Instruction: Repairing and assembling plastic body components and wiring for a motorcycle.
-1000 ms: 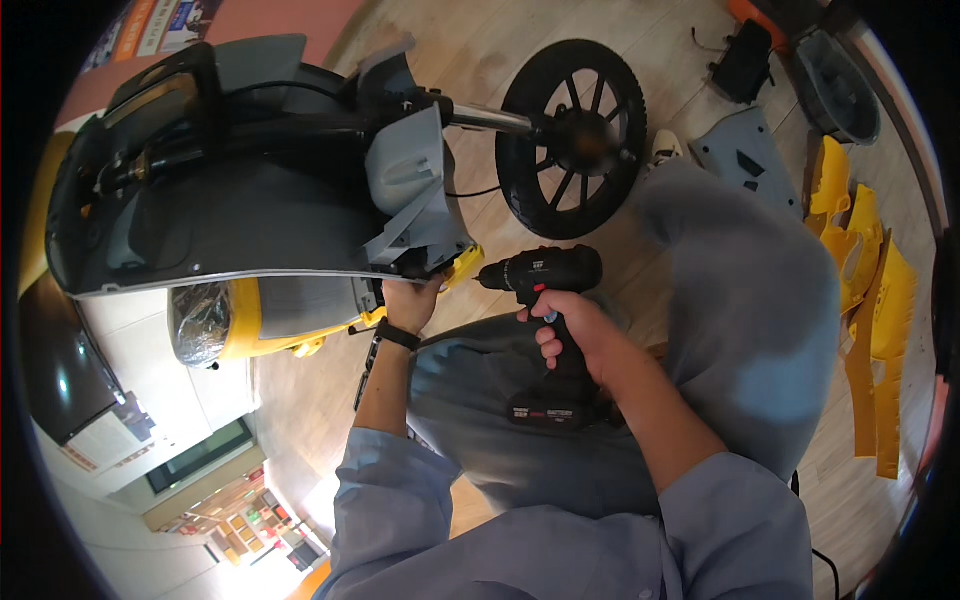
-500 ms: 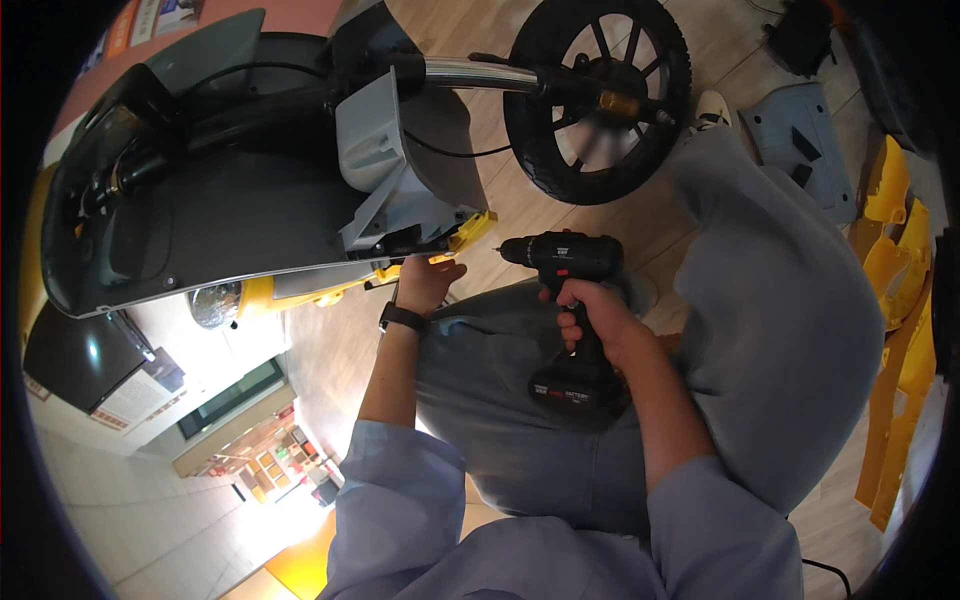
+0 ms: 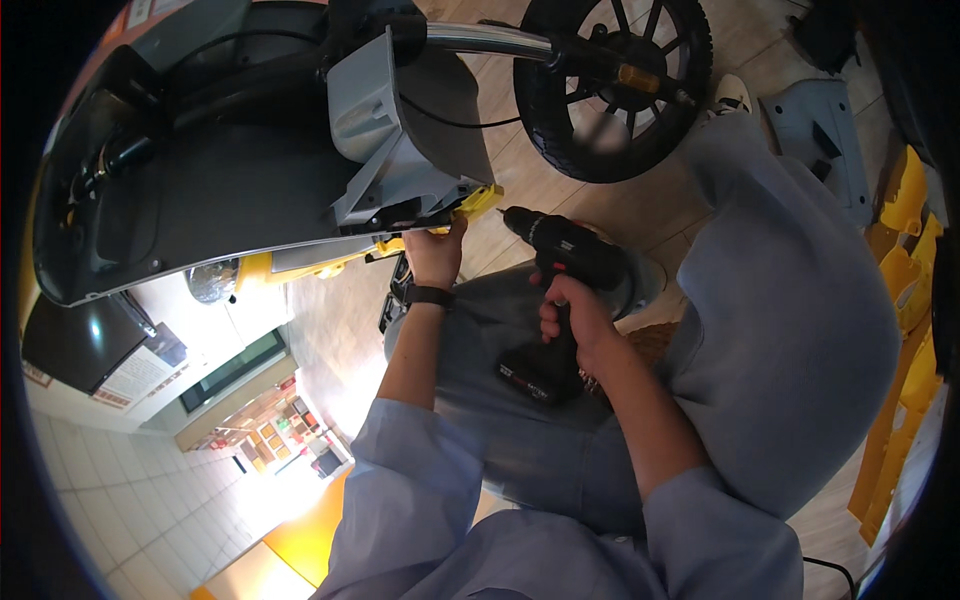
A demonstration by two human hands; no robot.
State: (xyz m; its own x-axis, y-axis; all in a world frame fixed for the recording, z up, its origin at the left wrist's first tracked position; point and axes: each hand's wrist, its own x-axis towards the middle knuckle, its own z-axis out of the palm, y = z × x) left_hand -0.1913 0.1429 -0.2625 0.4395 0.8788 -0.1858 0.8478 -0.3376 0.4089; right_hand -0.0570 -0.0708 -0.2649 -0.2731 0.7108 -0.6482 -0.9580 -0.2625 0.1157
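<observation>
My right hand (image 3: 580,318) is closed around the grip of a black cordless drill (image 3: 575,250). The drill's bit points up and left toward a yellow tab, with a gap between them. My left hand (image 3: 435,256), a dark band on its wrist, holds the edge of a yellow body panel (image 3: 480,203) on the scooter's underside. Its thumb presses near the tab; the other fingertips are hidden behind the edge. Just above them sits a grey plastic fairing (image 3: 362,110), beside a dark scooter body panel (image 3: 230,205).
The scooter's front wheel (image 3: 615,85) stands at the top, joined by a shiny fork tube (image 3: 490,40). Loose yellow panels (image 3: 905,290) and a grey-blue plastic panel (image 3: 825,140) lie on the floor at right. A black tool-like item (image 3: 397,295) is beside my left wrist.
The drill has tilted, its bit now angled upward and nearer the yellow tab. My left thumb has moved up against the yellow piece. The whole view has shifted slightly.
</observation>
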